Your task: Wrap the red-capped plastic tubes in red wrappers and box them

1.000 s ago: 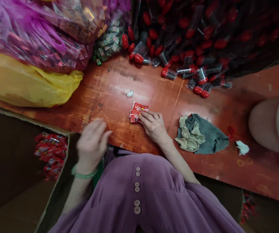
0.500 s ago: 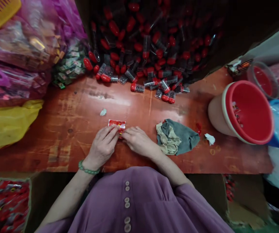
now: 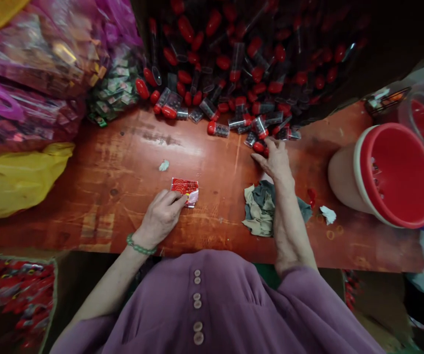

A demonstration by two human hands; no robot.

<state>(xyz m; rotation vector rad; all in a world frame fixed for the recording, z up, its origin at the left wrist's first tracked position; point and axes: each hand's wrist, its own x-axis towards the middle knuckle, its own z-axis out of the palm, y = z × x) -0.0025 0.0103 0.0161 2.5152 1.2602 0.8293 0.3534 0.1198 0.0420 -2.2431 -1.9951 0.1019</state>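
My left hand [image 3: 163, 215], with a green bead bracelet at the wrist, pinches the lower part of a small red printed packet [image 3: 182, 185] lying on the table. A pale, shiny piece shows at the packet's lower right, beside my fingertips. My right hand [image 3: 277, 160] is stretched out to the front edge of a heap of clear tubes with red caps [image 3: 218, 129]. Its thumb and fingers are apart around a red-capped tube [image 3: 258, 147], which they partly hide. Whether the fingertips touch that tube I cannot tell. Small dark pieces show inside several tubes.
A grey and beige cloth [image 3: 258, 209] lies under my right forearm. At right stands a bucket with a red basin [image 3: 400, 172] on top. Plastic bags [image 3: 42, 118] fill the left side. A white scrap [image 3: 329, 214] and rubber bands lie near the bucket.
My right hand has left the packet and moved right and forward to the tubes. My left hand stays at the packet, more of which now shows. The view has shifted slightly.
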